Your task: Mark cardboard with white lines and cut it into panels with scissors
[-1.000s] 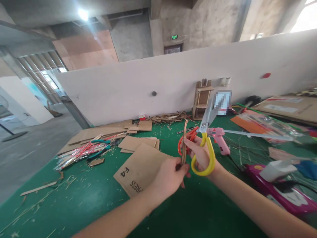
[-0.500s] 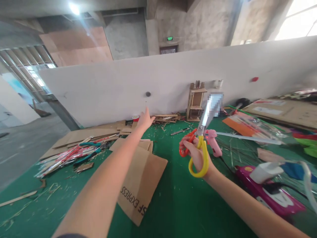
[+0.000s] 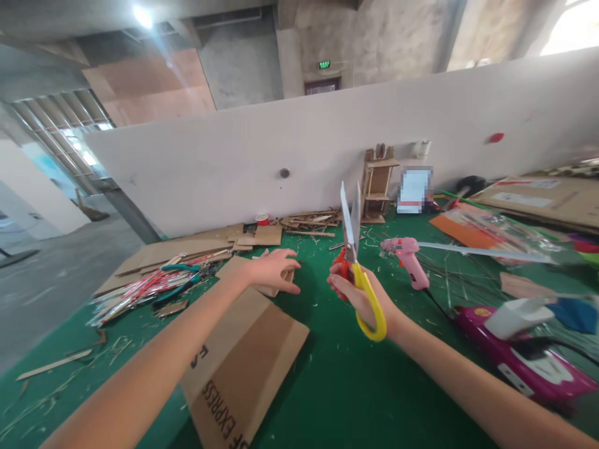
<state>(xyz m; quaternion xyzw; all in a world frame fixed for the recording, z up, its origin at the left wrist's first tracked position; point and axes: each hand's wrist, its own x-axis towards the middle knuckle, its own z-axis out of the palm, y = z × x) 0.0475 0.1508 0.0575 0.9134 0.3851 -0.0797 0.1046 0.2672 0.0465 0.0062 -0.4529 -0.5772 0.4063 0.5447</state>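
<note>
Left hand (image 3: 274, 270): palm down, fingers spread, over small flat brown cardboard pieces (image 3: 272, 290); can't tell if touching.
Right hand (image 3: 358, 290): closed round handles of scissors with yellow and red loops (image 3: 350, 251).
Scissors: raised above green surface (image 3: 346, 386), blades up, slightly apart.
Printed sheet: large brown cardboard, black lettering (image 3: 262, 349), nearer than small pieces.
Glue gun: pink plastic (image 3: 412, 262), right of scissors.

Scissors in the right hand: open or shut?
Partly open. The scissors in the right hand show a gap between the blades, widening toward the tips.
</note>
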